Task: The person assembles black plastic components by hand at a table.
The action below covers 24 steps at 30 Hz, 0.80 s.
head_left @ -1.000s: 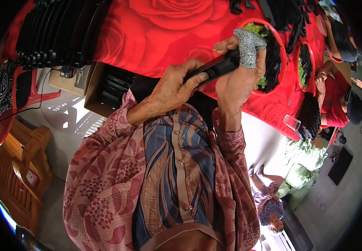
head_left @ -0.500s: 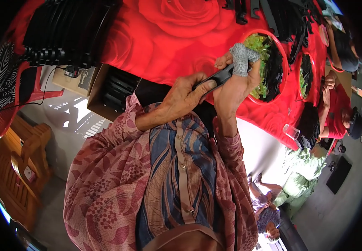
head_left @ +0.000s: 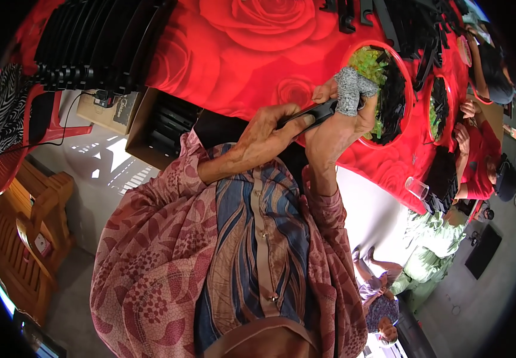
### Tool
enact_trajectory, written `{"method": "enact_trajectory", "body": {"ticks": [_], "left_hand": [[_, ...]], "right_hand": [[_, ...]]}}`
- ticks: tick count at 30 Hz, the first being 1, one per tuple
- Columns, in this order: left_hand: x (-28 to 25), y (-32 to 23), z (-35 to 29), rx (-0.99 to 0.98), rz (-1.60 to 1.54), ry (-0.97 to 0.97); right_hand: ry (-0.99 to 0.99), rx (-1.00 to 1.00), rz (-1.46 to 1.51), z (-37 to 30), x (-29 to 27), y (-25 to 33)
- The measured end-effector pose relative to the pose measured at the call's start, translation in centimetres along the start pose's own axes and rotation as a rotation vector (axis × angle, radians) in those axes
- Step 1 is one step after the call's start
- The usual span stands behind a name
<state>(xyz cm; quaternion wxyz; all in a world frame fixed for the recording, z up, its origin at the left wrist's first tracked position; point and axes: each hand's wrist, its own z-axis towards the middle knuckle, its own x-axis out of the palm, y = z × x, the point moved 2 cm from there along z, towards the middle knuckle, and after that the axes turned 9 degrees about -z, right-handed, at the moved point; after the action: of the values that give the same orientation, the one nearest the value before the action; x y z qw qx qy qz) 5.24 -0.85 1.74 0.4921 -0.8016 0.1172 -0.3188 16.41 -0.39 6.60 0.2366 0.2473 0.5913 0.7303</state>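
My left hand is closed round the near end of a long black plastic piece, thumb lying along its top. My right hand grips the far end, with grey knitted covers on its fingers. Its fingertips partly hide that end of the piece. Both hands are above the front edge of the red rose-printed tablecloth. Just beyond my right hand stands a round red basin holding yellow-green bits and black plastic parts.
Rows of black slatted parts lie at the left. More black parts are heaped at the far right, near a second basin. A clear cup sits at the right edge. A cardboard box stands below the table. Other people sit to the right.
Both hands have shifted slightly, my right hand a little lower and to the right. The black piece now lies somewhat flatter, still held at both ends.
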Motion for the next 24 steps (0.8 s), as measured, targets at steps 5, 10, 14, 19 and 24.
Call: {"method": "enact_trajectory", "body": {"ticks": [5,10,14,19,24], "left_hand": [[0.1,-0.3,0.1,0.047,0.004,0.013],[0.2,-0.2,0.6,0.019,0.042,0.024],[-0.2,0.4,1.1,0.024,-0.01,0.074],[-0.1,0.5,1.3,-0.035,-0.042,0.112],[0.0,-0.6,1.7,-0.003,0.115,0.107]], "right_hand": [[-0.002,-0.074,-0.054,-0.1,0.0,0.2],[-0.077,-0.06,0.036,0.0,-0.2,0.4],[-0.038,-0.14,-0.071,0.1,-0.3,0.3],[-0.086,-0.11,-0.015,-0.5,-0.6,0.0],[-0.099,-0.124,-0.181,-0.1,-0.7,0.4]]}}
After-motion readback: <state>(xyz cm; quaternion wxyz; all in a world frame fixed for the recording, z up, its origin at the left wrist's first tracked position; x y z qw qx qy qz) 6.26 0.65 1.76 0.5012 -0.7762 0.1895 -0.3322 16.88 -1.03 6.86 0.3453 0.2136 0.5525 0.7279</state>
